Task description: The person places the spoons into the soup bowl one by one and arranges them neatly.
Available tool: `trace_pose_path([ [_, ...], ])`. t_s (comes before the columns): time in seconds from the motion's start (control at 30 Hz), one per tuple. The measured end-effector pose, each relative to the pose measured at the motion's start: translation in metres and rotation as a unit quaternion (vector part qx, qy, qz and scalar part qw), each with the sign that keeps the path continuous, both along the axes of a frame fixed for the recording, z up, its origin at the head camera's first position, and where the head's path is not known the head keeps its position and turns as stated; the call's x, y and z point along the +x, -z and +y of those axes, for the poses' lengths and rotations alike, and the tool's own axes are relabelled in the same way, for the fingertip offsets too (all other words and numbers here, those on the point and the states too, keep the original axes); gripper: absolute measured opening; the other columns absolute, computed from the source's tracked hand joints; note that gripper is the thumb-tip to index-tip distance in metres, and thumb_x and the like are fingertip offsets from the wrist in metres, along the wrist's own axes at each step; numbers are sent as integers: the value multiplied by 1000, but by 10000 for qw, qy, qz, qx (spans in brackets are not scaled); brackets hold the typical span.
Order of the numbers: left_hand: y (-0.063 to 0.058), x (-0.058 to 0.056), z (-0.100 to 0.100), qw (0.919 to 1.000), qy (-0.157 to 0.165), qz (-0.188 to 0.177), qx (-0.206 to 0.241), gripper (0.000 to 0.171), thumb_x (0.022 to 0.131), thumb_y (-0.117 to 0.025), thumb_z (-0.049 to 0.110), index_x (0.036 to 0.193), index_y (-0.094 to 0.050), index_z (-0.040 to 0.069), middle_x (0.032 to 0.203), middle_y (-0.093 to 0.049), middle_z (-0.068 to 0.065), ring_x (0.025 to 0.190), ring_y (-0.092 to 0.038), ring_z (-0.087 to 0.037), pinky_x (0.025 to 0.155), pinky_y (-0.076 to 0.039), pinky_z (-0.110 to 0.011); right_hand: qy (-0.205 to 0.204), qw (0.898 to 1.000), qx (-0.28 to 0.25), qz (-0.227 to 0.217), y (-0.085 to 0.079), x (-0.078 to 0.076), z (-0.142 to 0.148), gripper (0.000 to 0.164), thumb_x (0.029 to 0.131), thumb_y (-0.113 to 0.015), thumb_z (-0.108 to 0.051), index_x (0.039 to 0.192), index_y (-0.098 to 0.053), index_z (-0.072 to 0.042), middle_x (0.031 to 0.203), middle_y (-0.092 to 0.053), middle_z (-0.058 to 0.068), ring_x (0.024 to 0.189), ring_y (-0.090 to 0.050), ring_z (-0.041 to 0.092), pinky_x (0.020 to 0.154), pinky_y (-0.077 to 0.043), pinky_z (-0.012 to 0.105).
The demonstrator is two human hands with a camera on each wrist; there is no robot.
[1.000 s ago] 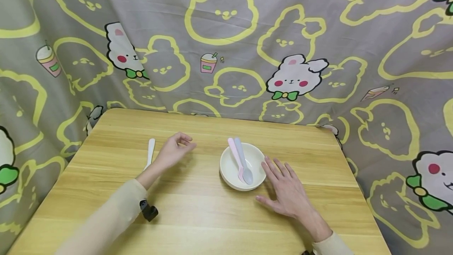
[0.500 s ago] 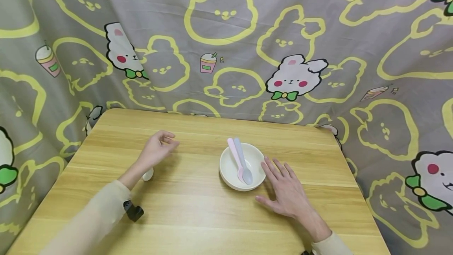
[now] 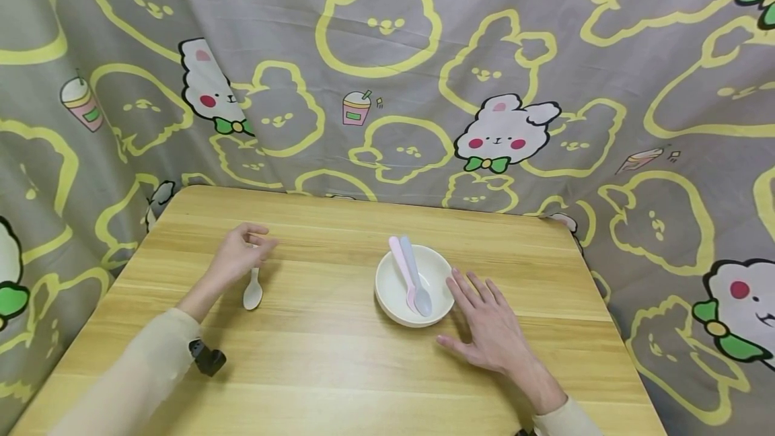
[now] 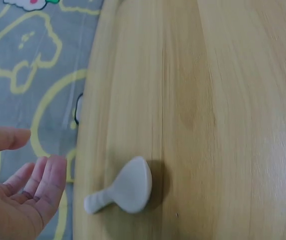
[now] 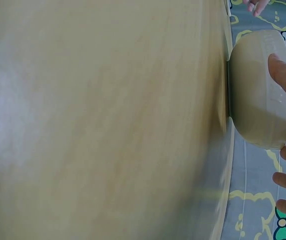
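A white spoon [image 3: 253, 296] lies on the left part of the table, bowl end toward me. My left hand [image 3: 241, 253] hovers over its handle and hides much of it. In the left wrist view, thumb and fingers of that hand are apart with nothing between them, and the spoon [image 4: 130, 186] lies beside them. A white bowl [image 3: 387, 295] stands right of the table's middle. In it lean a pink utensil [image 3: 402, 262] and a grey-blue spoon [image 3: 422, 303], handles over the far rim. My right hand [image 3: 492, 328] is spread at the bowl's right side, fingertips right at the rim.
The wooden table [image 3: 339, 382] has its far edge close to a grey patterned curtain [image 3: 412, 32], which also hangs on both sides. A black wrist camera [image 3: 207, 358] sits on my left sleeve.
My left hand has moved left, from the middle of the table to over the white spoon's handle; its bowl end now shows. The right hand and the bowl have stayed in place.
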State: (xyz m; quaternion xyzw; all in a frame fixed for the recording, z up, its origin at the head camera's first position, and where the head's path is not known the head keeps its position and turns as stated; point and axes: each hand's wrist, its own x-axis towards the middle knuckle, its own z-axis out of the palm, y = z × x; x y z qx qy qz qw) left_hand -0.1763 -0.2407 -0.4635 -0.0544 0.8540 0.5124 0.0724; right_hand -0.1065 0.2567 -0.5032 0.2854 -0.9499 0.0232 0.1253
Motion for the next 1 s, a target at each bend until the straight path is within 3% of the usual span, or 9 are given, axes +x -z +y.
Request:
trace_pose_path([
  [0.33,6,-1,-16,9993,-174,-167,-288,61,105,-63,30,147,-46,-11,130,-62,-34,93,-74,-28,78,-66,-32,-2,10000,-12,4,2,0,1,106,87,-57,-84,163,-38,-13,173,-35,7,153,-44,39,125,-34,61],
  [0.67,15,-3,-25,9979,-306,-419,-382,62,104,-66,28,145,-48,-14,113,-71,-26,79,-71,-13,72,-65,-29,6,10000,-32,-1,3,0,1,106,87,-57,-84,163,-38,-13,173,-35,7,154,-43,39,125,-34,61],
  [1.0,27,-2,-27,9965,-339,-480,-596,58,104,-65,27,143,-50,-13,112,-72,-26,80,-73,-13,73,-66,-30,28,10000,-5,-21,2,0,0,107,85,-61,-82,163,-39,-12,173,-35,7,153,-44,39,125,-35,61],
])
